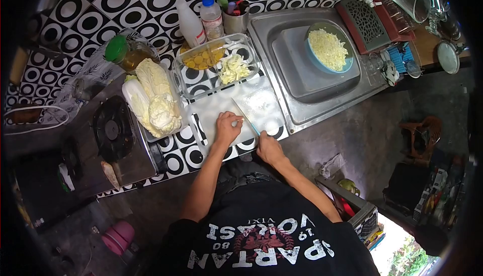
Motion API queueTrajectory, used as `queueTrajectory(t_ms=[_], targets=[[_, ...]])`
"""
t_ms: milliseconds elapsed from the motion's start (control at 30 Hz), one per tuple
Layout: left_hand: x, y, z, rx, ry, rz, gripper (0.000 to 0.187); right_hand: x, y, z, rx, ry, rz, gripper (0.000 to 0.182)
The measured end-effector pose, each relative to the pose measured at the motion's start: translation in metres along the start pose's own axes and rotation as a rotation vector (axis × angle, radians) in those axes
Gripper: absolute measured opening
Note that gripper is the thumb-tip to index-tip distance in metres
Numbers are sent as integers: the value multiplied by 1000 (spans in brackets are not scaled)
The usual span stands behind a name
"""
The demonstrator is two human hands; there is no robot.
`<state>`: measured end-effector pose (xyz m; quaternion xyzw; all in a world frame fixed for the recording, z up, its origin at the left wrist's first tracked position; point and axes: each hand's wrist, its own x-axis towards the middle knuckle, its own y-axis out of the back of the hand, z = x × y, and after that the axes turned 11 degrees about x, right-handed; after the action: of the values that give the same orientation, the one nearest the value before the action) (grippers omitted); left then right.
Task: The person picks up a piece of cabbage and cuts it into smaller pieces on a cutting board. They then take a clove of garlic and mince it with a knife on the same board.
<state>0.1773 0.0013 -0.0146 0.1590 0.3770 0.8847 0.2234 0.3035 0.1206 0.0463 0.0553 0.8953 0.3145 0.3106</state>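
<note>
My right hand (270, 147) is wrapped round the handle of a knife (246, 116), whose blade points up and left over a translucent cutting board (209, 112). Close to the blade, my left hand (229, 127) has its fingers pinched around a small pale piece (242, 119), too small to name. Behind the board, a clear glass dish (214, 91) holds yellow slices (204, 58) on its left and pale cut pieces (234, 68) on its right. Cabbage and cauliflower (151, 97) lie in a container left of the board.
At the right, a blue bowl (322, 64) of chopped pale pieces stands in the steel sink (292, 74). Bottles (211, 19) and a utensil cup (235, 23) stand behind the dish. A stove (113, 130) is at the left, beside a green-lidded jar (118, 49).
</note>
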Motion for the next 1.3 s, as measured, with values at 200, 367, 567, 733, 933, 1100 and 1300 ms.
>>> queueTrajectory(t_ms=[200, 367, 567, 733, 933, 1100, 1300], targets=[[2, 2, 1, -75, 105, -39, 12, -19, 8, -3, 16, -83, -75, 26], [1, -2, -2, -64, 72, -32, 12, -19, 4, -7, 13, -115, -89, 28], [1, -1, -4, -42, 35, -24, 13, 1, -12, -3, -23, -38, -24, 30], [1, -1, -4, -20, -6, 1, 11, 16, -8, -10, -33, 19, -34, 28], [1, 1, -3, -86, 130, -30, 10, -10, 7, -20, 26, -22, -29, 24], [0, 3, -4, -56, 85, -12, 11, -16, 3, -17, 26, -74, -62, 24], [0, 0, -7, -53, 69, -25, 12, 5, -21, -5, 28, 28, 61, 19]])
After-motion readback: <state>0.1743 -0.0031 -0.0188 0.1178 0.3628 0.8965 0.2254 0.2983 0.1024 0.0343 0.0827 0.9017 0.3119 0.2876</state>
